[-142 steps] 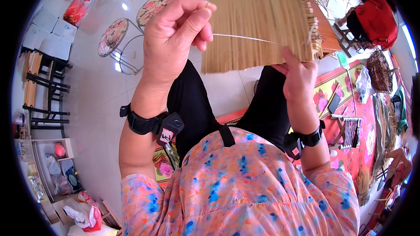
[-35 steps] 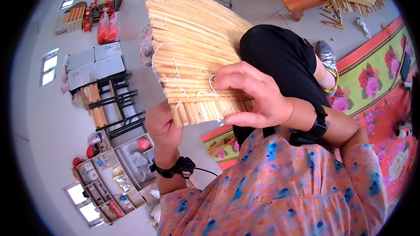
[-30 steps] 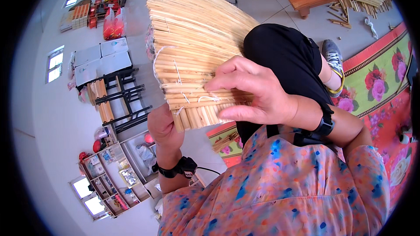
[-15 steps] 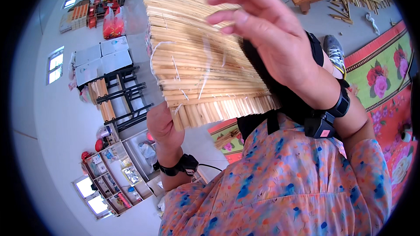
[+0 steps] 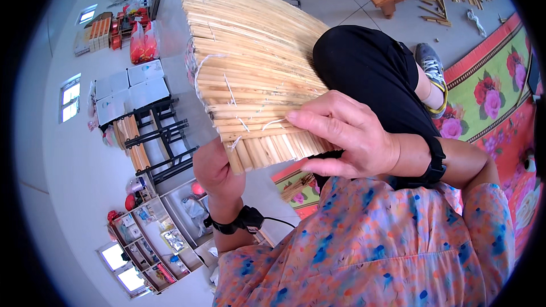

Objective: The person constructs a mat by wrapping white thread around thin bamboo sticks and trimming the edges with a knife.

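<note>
The stick mat [image 5: 250,57] was at the upper middle. The left hand [image 5: 220,166] held its lower-left corner. I couldn't tell if the right hand [image 5: 359,141] pinched the white string [image 5: 273,123]; tugging hard could've snapped it.

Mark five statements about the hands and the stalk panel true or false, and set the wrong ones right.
1. The left hand holds the stalk panel near its lower left corner. True.
2. The right hand is far away from the stalk panel. False: its fingers are over the lower part of it.
3. White thread shows on the stalk panel. True.
4. The person's trousers are white. False: they are black.
5. There is a black band on the right wrist. True.
</note>
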Available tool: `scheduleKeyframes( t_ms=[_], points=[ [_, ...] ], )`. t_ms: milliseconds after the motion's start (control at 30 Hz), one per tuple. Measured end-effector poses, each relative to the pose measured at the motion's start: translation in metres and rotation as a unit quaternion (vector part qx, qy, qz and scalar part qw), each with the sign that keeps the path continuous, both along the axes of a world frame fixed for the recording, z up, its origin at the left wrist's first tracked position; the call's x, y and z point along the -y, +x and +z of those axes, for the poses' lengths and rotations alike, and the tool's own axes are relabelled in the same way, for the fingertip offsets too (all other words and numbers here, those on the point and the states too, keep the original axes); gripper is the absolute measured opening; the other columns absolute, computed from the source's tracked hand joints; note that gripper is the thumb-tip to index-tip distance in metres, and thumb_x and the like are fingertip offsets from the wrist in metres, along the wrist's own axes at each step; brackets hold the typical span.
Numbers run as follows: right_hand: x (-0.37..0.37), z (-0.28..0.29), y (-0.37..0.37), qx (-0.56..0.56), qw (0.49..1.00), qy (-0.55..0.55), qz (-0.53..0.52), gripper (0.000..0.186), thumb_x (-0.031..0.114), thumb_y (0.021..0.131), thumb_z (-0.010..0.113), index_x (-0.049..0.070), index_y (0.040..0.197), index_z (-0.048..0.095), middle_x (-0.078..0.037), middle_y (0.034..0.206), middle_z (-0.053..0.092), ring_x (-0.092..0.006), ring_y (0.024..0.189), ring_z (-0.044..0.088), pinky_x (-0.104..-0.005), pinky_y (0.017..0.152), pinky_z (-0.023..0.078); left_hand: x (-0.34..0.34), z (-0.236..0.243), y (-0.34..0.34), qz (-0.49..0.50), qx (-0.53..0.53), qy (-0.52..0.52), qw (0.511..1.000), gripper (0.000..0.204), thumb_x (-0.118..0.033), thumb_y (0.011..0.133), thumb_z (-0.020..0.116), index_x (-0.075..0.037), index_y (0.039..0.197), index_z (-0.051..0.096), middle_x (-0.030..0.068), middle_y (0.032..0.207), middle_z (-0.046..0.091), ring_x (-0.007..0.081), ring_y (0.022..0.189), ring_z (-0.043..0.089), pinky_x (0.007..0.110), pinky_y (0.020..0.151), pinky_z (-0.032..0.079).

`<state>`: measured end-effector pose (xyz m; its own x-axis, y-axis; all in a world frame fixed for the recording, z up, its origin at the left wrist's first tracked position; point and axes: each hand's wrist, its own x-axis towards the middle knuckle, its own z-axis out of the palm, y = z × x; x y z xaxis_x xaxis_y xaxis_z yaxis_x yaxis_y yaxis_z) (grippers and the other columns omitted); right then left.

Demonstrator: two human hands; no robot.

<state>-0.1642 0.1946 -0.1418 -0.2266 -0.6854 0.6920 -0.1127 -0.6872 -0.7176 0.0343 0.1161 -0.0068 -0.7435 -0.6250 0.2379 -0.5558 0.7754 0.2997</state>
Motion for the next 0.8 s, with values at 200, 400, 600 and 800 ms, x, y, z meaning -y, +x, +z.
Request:
scheduleKeyframes(
  t_ms=[200,400,600,800],
  points=[
    [-0.001,0.001,0.002,0.004,1.0,0.004,0.004,0.053,0.02,0.078,0.074,0.005,0.127,0.059,-0.011,0.103,0.057,-0.0249,0.083,0.057,-0.0352,0.075,0.051,0.004,-0.004,0.012,0.008,-0.023,0.058,0.998,0.029,-0.006,0.078,0.075,0.001,0.105,0.067,0.0094,0.099,0.07,0.0159,0.089,0.066,0.028,0.079,0.051],
    [-0.005,0.005,-0.002,-0.016,1.0,0.007,-0.016,0.054,0.014,0.075,0.073,0.0,0.125,0.058,-0.014,0.106,0.057,-0.0275,0.085,0.058,-0.0355,0.074,0.052,0.012,0.004,-0.015,-0.082,0.005,-0.027,0.996,0.013,-0.003,0.075,0.068,-0.003,0.087,0.07,0.0118,0.072,0.065,0.0277,0.056,0.06,0.032,0.051,0.045],
    [-0.009,0.009,-0.002,-0.062,0.996,0.022,-0.054,0.058,0.015,0.073,0.075,0.0,0.127,0.057,-0.014,0.106,0.058,-0.028,0.084,0.059,-0.0352,0.071,0.052,0.022,0.019,-0.031,-0.167,0.05,0.07,0.982,0.016,0.004,0.071,0.066,-0.002,0.086,0.068,0.0112,0.064,0.06,0.031,0.054,0.058,0.035,0.049,0.044],
    [-0.008,0.017,0.003,-0.082,0.992,0.009,-0.093,0.06,0.015,0.071,0.078,-0.001,0.126,0.057,-0.015,0.103,0.059,-0.0273,0.082,0.06,-0.034,0.068,0.052,0.04,0.013,-0.024,-0.233,0.005,0.164,0.959,0.029,0.004,0.073,0.066,-0.003,0.102,0.069,0.0121,0.062,0.059,0.0285,0.051,0.058,0.035,0.047,0.043]
  ],
)
